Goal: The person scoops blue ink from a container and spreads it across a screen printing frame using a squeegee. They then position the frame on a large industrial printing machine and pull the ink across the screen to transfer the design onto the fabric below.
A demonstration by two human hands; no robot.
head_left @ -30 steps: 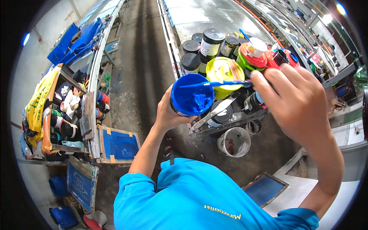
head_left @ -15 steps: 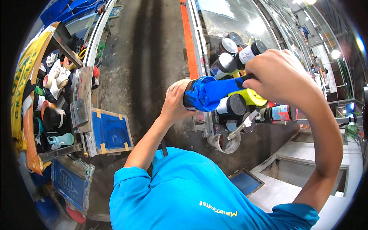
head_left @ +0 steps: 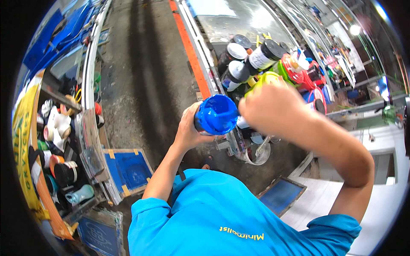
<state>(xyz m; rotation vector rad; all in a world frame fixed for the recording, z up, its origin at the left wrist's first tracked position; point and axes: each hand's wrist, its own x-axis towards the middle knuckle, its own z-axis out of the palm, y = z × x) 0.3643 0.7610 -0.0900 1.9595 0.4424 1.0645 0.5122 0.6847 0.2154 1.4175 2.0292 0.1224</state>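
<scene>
My left hand (head_left: 186, 128) is wrapped round the side of an open jar of blue ink (head_left: 206, 105), tilted so that its mouth shows. Thick blue ink coats its rim and inner wall. My right hand (head_left: 271, 106), smeared by motion, is closed in a fist just right of the jar. It grips an ink spatula (head_left: 232, 116) whose blue-coated blade reaches into the jar's mouth; the fist hides the handle.
Several ink jars (head_left: 265, 55) crowd the bench at right, beside a lime-green container (head_left: 268, 79). Below them hangs a whitish tub (head_left: 259, 155). A blue screen frame (head_left: 128, 168) leans at left, near a cluttered shelf (head_left: 81, 194). Another frame (head_left: 282, 196) lies lower right.
My right hand has come left and down toward the jar, and the spatula's blade, earlier drawn out and long in view, is now mostly inside it. The jar's mouth faces more upward.
</scene>
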